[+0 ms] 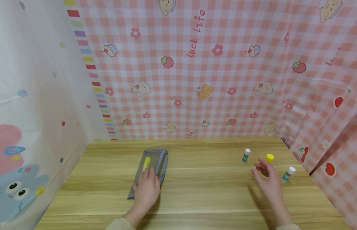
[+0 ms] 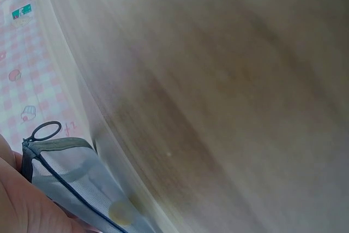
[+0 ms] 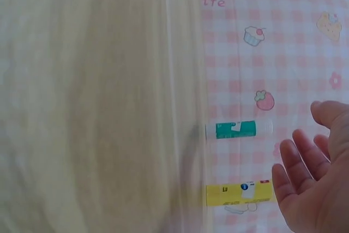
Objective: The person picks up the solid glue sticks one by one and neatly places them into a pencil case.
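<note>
On the left of the table lies a grey mesh zip pouch (image 1: 139, 171) with a yellow glue stick (image 1: 146, 163) visible through its mesh. My left hand (image 1: 146, 188) rests on the near part of the pouch, fingers extended and covering the stick's lower end. In the left wrist view the pouch (image 2: 68, 173) shows a dark zip and a loop puller. On the right, my right hand (image 1: 268, 182) holds nothing; its fingers are relaxed beside an upright yellow glue stick (image 3: 237, 194), which they partly hide in the head view. Two white-capped green glue sticks (image 1: 245, 156) (image 1: 288, 174) stand around it.
The wooden table (image 1: 204, 188) stretches between the hands. Behind it hangs a pink checked cloth (image 1: 195, 105), and a white printed cloth (image 1: 51, 111) hangs on the left side. The right-hand green stick stands close to my right wrist.
</note>
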Motion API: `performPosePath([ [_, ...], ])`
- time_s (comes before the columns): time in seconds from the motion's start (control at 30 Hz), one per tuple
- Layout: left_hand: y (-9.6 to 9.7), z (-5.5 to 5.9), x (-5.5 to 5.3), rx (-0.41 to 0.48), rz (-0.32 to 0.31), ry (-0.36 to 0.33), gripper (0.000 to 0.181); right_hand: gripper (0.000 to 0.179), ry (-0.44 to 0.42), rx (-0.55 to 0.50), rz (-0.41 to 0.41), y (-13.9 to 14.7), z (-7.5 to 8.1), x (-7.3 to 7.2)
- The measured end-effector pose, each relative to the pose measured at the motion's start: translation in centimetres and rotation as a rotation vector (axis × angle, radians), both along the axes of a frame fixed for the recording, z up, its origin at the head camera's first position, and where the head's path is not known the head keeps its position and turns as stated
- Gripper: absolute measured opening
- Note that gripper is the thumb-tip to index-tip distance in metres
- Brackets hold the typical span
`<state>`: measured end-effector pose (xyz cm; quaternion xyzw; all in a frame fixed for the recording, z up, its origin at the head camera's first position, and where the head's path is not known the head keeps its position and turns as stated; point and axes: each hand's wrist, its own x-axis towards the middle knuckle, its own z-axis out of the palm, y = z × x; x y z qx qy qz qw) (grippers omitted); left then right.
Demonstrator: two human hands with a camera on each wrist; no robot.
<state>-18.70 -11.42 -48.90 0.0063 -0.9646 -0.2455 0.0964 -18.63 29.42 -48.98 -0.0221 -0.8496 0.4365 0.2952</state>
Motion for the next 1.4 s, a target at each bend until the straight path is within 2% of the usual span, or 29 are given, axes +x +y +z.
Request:
performPosePath([
  [0.17, 0.0, -0.1, 0.0, 0.005, 0.001, 0.001, 0.048, 0.044, -0.029, -0.039, -0.103, 0.4, 0.0, 0.1],
  [0.43, -0.1, -0.3, 0.0, 0.003, 0.007, 0.003, 0.048, 0.044, -0.072, -0.111, -0.177, 0.9, 0.0, 0.2],
  [0.57, -0.2, -0.3, 0.1, 0.005, 0.016, -0.003, 0.049, 0.045, -0.094, -0.130, -0.185, 1.2, 0.1, 0.2],
  [0.8, -0.2, -0.1, 0.1, 0.011, 0.009, 0.012, 0.048, 0.051, -0.224, -0.127, -0.219, 1.9, 0.4, 0.2],
  [0.9, -0.1, -0.2, 0.1, 0.012, 0.012, 0.021, 0.048, 0.054, -0.255, -0.137, -0.217, 2.3, 0.5, 0.1],
  [1.2, -0.1, -0.3, -0.1, 0.014, 0.008, 0.014, 0.048, 0.056, -0.263, -0.112, -0.201, 3.1, 0.3, -0.9],
  [1.4, 0.0, -0.2, -0.1, 0.020, 0.011, 0.011, 0.048, 0.058, -0.302, -0.142, -0.190, 3.5, 0.1, -1.7],
])
